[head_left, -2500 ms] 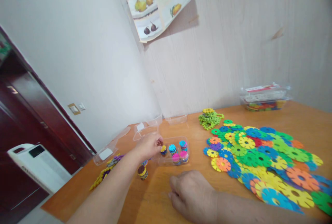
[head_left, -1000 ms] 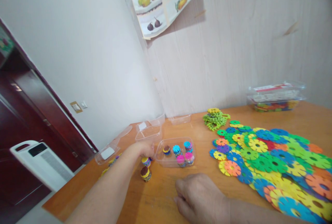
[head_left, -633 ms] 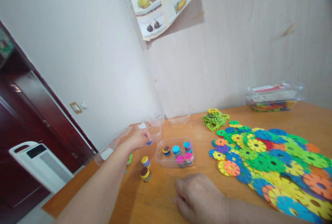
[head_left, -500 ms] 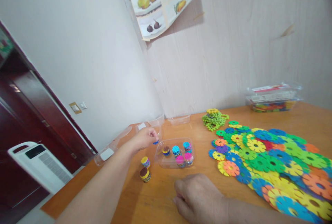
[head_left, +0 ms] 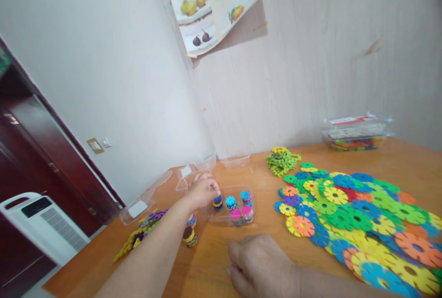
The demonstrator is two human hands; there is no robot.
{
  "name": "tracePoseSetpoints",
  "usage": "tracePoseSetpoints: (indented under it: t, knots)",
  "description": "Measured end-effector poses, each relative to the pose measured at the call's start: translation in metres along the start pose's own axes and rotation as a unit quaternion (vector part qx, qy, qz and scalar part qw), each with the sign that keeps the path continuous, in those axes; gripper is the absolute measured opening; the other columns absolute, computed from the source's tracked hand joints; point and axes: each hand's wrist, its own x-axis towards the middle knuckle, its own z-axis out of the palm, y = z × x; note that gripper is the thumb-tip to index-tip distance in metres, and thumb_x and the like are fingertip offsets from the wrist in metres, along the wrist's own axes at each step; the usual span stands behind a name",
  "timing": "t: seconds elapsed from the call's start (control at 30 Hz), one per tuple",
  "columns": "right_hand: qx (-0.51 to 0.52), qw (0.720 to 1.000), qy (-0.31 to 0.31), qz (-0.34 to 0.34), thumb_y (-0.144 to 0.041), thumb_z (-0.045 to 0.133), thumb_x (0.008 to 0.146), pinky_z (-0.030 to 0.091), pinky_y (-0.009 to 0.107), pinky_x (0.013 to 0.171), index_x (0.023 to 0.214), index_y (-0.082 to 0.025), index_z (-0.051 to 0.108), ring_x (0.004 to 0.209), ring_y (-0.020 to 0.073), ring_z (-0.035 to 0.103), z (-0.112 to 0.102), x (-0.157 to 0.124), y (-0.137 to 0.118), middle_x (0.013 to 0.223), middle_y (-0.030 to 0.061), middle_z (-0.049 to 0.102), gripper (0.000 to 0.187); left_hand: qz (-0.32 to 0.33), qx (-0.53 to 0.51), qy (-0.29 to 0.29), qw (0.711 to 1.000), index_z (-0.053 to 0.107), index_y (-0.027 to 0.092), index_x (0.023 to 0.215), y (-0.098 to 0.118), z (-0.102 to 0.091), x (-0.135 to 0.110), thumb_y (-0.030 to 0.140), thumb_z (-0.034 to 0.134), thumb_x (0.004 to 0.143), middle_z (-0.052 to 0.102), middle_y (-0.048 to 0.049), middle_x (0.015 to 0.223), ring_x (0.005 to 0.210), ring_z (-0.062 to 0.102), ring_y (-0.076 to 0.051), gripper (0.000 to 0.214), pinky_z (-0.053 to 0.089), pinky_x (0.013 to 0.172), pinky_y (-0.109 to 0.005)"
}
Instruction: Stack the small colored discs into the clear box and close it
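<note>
My left hand [head_left: 204, 191] reaches over a clear plastic tray [head_left: 209, 219], fingertips pinched at a small blue disc [head_left: 217, 197]. That disc sits on or just above a short stack [head_left: 218, 205] of small notched discs inside the tray. Other stacks stand beside it: a light-blue-topped stack [head_left: 231, 203], a blue and pink one [head_left: 246, 196], and two pink-topped ones [head_left: 236, 216]. Under my left forearm, a brown-topped stack [head_left: 189, 236] stands on the table near a partly covered stack [head_left: 192, 219]. My right hand [head_left: 260, 261] rests on the table, fingers curled closed, palm side hidden.
Large notched discs [head_left: 355, 217] in many colours spread over the right of the table [head_left: 207, 265]. Behind them are green pieces [head_left: 283, 162] and a lidded clear box [head_left: 357, 132]. Purple and yellow pieces [head_left: 143, 231] and clear lids [head_left: 138, 208] lie left.
My left hand has moved right with the blue disc, onto the brown-topped stack in the tray. The view has shifted slightly, showing purple and yellow pieces at left. My right hand stays put.
</note>
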Motion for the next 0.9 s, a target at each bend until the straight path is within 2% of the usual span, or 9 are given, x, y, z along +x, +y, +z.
tracePoseSetpoints:
  t: [0.1,0.3,0.4,0.5,0.63,0.9]
  knots:
    - [-0.004,1.0,0.008,-0.002,-0.034,0.049,0.082,0.026,0.028,0.053,0.079,-0.021,0.064,0.07,0.0187,0.067,0.002,0.0,0.001,0.08,0.0034,0.074,0.02,0.016,0.016,0.027,0.999,0.072,0.024,0.076,-0.005,0.005,0.0,0.029,0.07,0.07,0.056,-0.0042,0.125,0.123,0.043,-0.026,0.008,0.033,0.103,-0.04]
    - [-0.012,1.0,0.018,-0.008,-0.035,0.049,0.083,0.028,0.028,0.053,0.079,-0.021,0.062,0.071,0.0193,0.067,0.005,0.0,0.002,0.081,0.0036,0.074,0.019,0.045,0.022,0.064,0.997,0.065,0.024,0.085,-0.013,0.012,0.002,0.03,0.067,0.073,0.06,-0.0028,0.109,0.111,0.048,-0.023,0.014,0.038,0.095,-0.035]
    - [-0.013,1.0,0.012,-0.005,-0.034,0.048,0.084,0.029,0.028,0.054,0.08,-0.021,0.062,0.071,0.0197,0.067,0.003,0.0,0.001,0.081,0.0039,0.074,0.02,0.026,0.031,0.05,0.998,0.063,0.025,0.096,-0.012,0.013,0.001,0.037,0.066,0.073,0.06,-0.0029,0.109,0.111,0.049,-0.024,0.026,0.038,0.094,-0.036]
    - [-0.013,1.0,0.013,-0.007,-0.034,0.048,0.083,0.029,0.028,0.054,0.079,-0.021,0.062,0.071,0.02,0.068,0.002,0.0,0.0,0.081,0.0041,0.074,0.02,0.001,0.038,0.0,0.999,0.06,0.027,0.107,-0.008,0.013,-0.001,0.045,0.066,0.072,0.059,-0.0039,0.111,0.112,0.049,-0.026,0.04,0.04,0.092,-0.037]
    - [-0.018,1.0,0.011,-0.006,-0.034,0.048,0.084,0.029,0.028,0.053,0.08,-0.021,0.062,0.072,0.0203,0.068,0.001,-0.001,-0.001,0.082,0.0041,0.074,0.02,-0.025,0.053,-0.035,0.998,0.061,0.03,0.108,-0.001,0.012,-0.003,0.05,0.065,0.07,0.057,-0.0033,0.114,0.114,0.048,-0.026,0.043,0.041,0.091,-0.036]
    - [-0.02,1.0,0.019,-0.012,-0.034,0.048,0.084,0.028,0.028,0.053,0.079,-0.021,0.061,0.07,0.0196,0.068,0.001,-0.001,0.0,0.08,0.0036,0.073,0.02,-0.016,0.072,-0.011,0.997,0.064,0.03,0.103,0.0,0.013,-0.003,0.033,0.065,0.068,0.058,-0.0023,0.116,0.116,0.046,-0.026,0.035,0.038,0.095,-0.037]
